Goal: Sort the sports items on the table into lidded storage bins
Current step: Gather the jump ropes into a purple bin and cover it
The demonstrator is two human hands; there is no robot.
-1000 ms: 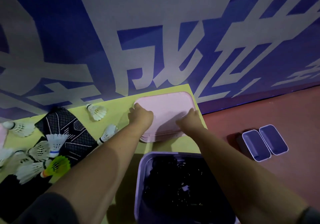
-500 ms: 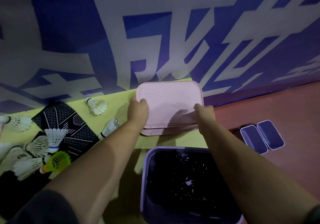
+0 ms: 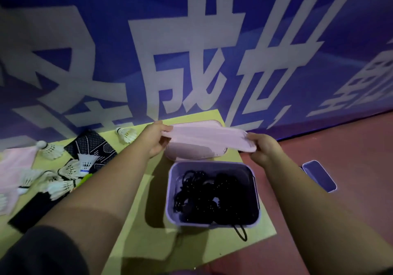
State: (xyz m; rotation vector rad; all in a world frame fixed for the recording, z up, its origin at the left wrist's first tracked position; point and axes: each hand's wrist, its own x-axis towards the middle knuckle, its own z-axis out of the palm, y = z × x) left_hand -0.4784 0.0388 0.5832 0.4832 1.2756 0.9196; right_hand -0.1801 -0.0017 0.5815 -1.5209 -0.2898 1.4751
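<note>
Left hand [image 3: 156,139]: pinches the left end of the pink lid [image 3: 208,138].
Right hand [image 3: 262,148]: grips its right end.
Lid axis: left to right, over the lid stack [image 3: 191,154].
Purple bin [image 3: 170,189]: open, below the lid, nearer the person; black ropes [image 3: 208,194] inside.
Nearer hand: neither, probably a two-handed lowering.
Writing: banner [image 3: 191,62], "成世".

We see through one wide-angle camera worn on the person's head. It faces forward and steeply down, close above the desk [image 3: 136,232], whose yellow top fills the lower middle. Both forearms [image 3: 95,189] enter from the bottom corners; the left hand [image 3: 156,140] and right hand [image 3: 263,147], gripping the pink lid [image 3: 212,139], sit near mid-frame. The blue wall [image 3: 191,40] bows across the upper half, red floor [image 3: 340,147] at right.
</note>
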